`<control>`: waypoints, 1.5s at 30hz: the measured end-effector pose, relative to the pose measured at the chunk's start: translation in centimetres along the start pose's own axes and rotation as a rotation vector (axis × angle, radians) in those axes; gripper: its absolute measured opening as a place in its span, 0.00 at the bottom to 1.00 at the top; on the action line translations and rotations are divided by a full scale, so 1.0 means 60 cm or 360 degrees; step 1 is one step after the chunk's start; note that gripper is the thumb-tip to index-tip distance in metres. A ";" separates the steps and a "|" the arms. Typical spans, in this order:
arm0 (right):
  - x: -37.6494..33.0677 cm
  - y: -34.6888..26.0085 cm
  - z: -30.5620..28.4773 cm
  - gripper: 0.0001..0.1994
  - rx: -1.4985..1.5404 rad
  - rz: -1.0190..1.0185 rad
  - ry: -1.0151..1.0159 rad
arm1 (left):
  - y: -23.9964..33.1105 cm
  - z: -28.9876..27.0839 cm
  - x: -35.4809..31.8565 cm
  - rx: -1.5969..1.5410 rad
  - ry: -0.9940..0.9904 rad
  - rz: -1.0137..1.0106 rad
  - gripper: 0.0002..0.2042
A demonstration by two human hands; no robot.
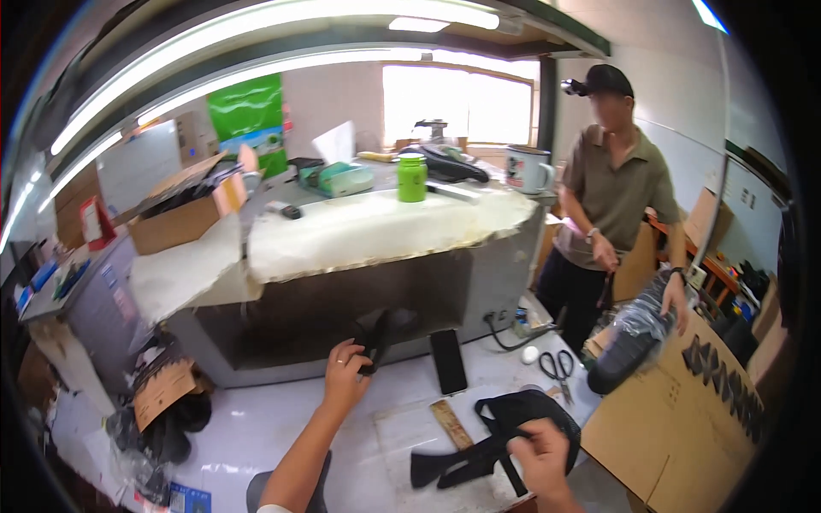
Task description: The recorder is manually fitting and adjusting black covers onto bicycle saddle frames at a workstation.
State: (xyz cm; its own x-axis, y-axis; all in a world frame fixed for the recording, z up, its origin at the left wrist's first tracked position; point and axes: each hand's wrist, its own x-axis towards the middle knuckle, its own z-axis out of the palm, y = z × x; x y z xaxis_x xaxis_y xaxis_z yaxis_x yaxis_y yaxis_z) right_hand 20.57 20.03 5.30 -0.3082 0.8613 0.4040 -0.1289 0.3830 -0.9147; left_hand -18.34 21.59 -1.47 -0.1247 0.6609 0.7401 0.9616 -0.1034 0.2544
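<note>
My left hand [344, 376] reaches to the front of a grey metal box with an open dark recess [282, 312]. Its fingers close on a thin black piece [376, 344], blurred, whose kind I cannot make out. Curled fingers of my right hand [545, 457] sit over a black mesh fabric piece with straps [530, 410]; whether they pinch something is hidden. The black fabric lies on the white table [359, 457], partly over a worn wooden strip [451, 425]. Beyond it are a black phone [447, 362], black-handled scissors [558, 368] and a small white round thing [531, 354].
At the right a co-worker [620, 179] touches a dark, plastic-wrapped item [633, 342] beside a cardboard sheet [676, 427]. On the box's top stand a green bottle [411, 178], a mug [528, 169] and a tissue pack [338, 178]. Dark bagged items [162, 436] lie at left.
</note>
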 end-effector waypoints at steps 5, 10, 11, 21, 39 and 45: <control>0.114 -0.003 0.073 0.08 0.0004 -0.1348 0.0334 | 0.111 -0.202 -0.102 -0.0883 0.0489 -0.0493 0.12; 0.231 0.042 0.249 0.14 -0.0961 -0.1490 -0.0220 | 0.249 -0.347 -0.187 -0.0670 0.0449 -0.0474 0.12; 0.218 0.071 0.272 0.13 -0.1133 -0.1349 -0.0274 | 0.269 -0.363 -0.196 -0.0670 0.0335 -0.0561 0.11; -0.019 -0.041 0.277 0.10 0.0129 0.0219 -0.2061 | 0.267 -0.300 -0.274 -0.1964 -0.0203 -0.1556 0.10; 0.005 -0.049 0.219 0.14 -0.0116 0.0236 -0.1993 | 0.315 -0.302 -0.233 -0.1523 -0.0418 -0.1193 0.10; -0.018 0.027 0.209 0.14 0.0580 0.1421 -0.1798 | 0.332 -0.301 -0.227 -0.1621 -0.0337 -0.1345 0.09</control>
State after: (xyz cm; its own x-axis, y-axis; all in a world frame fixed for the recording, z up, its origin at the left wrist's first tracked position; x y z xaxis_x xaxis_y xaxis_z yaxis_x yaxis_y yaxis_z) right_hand 8.87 15.54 3.30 -0.9399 -0.0135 -0.3411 0.3217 -0.3694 -0.8718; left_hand -1.89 -2.91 4.74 -0.4572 0.8884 0.0401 -0.0121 -0.0513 0.9986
